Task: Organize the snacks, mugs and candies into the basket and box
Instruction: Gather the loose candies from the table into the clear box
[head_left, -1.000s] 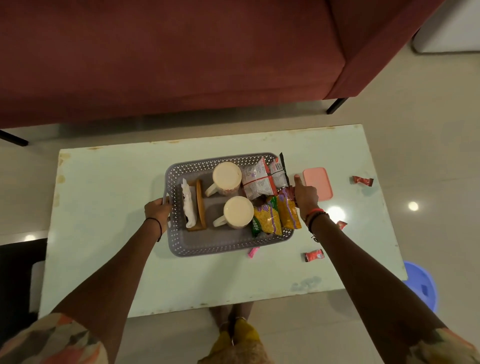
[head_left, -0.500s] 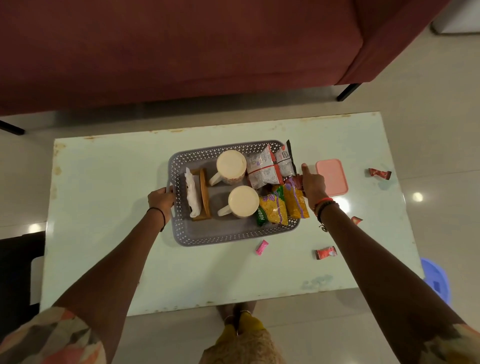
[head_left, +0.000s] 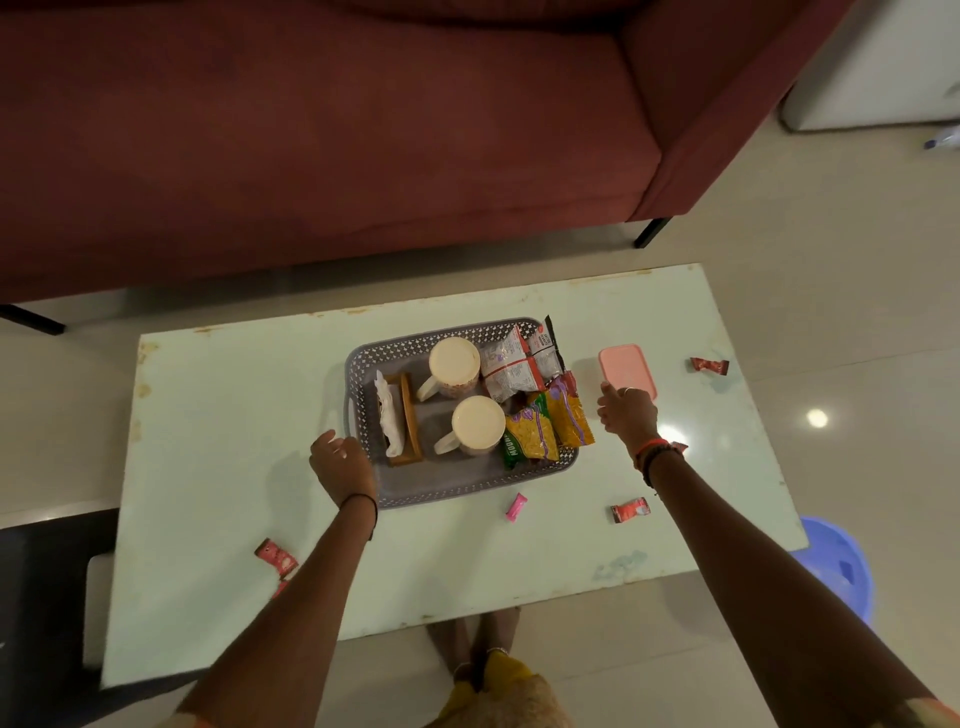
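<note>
Candies are what you have left to gather, and the farthest left is a red-wrapped candy (head_left: 275, 557) near the front left edge of the table (head_left: 208, 467), well apart from everything else.

Next comes your left hand (head_left: 340, 462). Half a second ago it gripped the left end of the basket (head_left: 358, 364). Now it has let go and sits just beside that end, fingers loosely curled around nothing.

The basket rests on the middle of the table. It holds the napkin holder (head_left: 400, 421) at its left, the two mugs (head_left: 453, 364) in the centre and the snack packets (head_left: 545, 426) crowded along its right side. With both hands off it, the basket looks placed, and I judge the mugs-and-snacks part finished.

A pink candy (head_left: 516, 506) lies on the table just in front of the basket. A second red candy (head_left: 629, 510) lies farther right.

Your right hand (head_left: 626, 413) has also left the basket's right end and moved toward the pink box (head_left: 626, 366). Its fingers are stretched out and relaxed and carry nothing. The tips are at the box's near left corner, but I cannot tell whether they touch it. The box appears to have its lid on.

A small red candy (head_left: 678, 447) peeks out just right of your right wrist. A last red candy (head_left: 709, 365) lies to the right of the box.

So the work has turned from the basket to the box. You will likely need to open it, then collect the scattered candies, including the far one on your left.
</note>
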